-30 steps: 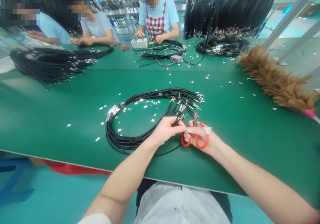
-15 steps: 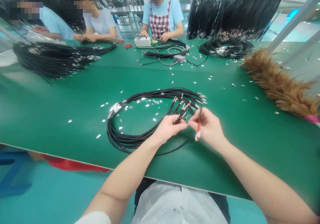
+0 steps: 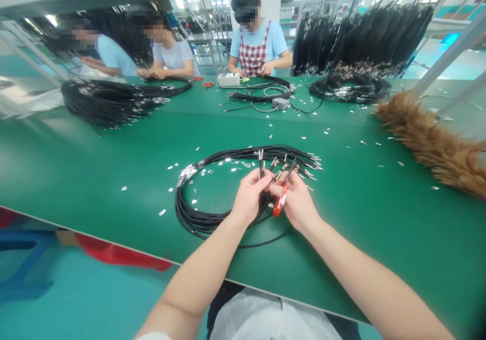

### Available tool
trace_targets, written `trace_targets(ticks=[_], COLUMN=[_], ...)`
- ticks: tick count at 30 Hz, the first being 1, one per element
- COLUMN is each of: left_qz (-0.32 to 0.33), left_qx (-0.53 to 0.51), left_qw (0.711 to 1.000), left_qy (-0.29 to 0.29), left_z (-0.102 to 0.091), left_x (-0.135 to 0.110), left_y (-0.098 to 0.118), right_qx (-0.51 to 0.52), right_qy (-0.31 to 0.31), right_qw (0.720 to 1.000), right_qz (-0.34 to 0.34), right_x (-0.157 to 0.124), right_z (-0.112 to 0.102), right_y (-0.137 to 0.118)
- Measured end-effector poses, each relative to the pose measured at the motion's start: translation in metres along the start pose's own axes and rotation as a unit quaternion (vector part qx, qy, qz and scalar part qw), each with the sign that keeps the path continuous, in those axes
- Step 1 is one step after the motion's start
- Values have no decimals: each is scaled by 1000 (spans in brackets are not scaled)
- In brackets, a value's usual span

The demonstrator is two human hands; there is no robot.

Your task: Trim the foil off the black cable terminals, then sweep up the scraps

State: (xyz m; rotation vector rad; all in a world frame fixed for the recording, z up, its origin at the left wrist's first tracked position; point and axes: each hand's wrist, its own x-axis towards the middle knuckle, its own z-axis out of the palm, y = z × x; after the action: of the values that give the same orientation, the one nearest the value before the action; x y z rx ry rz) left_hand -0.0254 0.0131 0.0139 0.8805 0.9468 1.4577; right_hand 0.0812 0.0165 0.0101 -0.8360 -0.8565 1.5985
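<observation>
My left hand (image 3: 249, 195) is closed around several black cables (image 3: 261, 165), whose stripped ends with pale and copper-coloured wires point upward. Close against it, my right hand (image 3: 298, 200) grips red-handled scissors (image 3: 280, 202), their dark blades pointing up past the fingers. The right fingertips meet the cable ends beside the left thumb; exactly what they pinch is hidden. Those cables belong to a looped bundle (image 3: 190, 218) lying on the green table (image 3: 125, 238). White labels or wraps (image 3: 187, 172) cluster on the loop's left side, and bare-tipped ends fan out at its upper right.
White scraps (image 3: 162, 212) are scattered about the table. A brown feather duster (image 3: 429, 137) lies at the right. Across the table sit three co-workers, with more cable bundles (image 3: 114, 99), a grey box (image 3: 281, 103) and a white box (image 3: 229, 79). A blue stool (image 3: 26, 264) stands below left.
My right hand has moved left against my left hand, bringing the scissors along. One cable end now stands upright above my left hand. The camera view has tilted up a little.
</observation>
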Motion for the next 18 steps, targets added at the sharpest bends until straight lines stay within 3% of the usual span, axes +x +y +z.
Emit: trace_targets(ticks=[3, 8, 18], left_qz=[2, -52, -52], left_qx=[-25, 27, 52], left_qw=[999, 998, 997], left_qy=[32, 3, -11], left_z=[-2, 2, 4], left_x=[3, -1, -3], left_y=[5, 8, 6], right_qx=[-24, -84, -162], right_qy=[-25, -69, -64], right_qw=[999, 994, 985], right_qz=[18, 12, -5], right_x=[2, -1, -1], right_z=[-2, -7, -14], right_y=[0, -1, -6])
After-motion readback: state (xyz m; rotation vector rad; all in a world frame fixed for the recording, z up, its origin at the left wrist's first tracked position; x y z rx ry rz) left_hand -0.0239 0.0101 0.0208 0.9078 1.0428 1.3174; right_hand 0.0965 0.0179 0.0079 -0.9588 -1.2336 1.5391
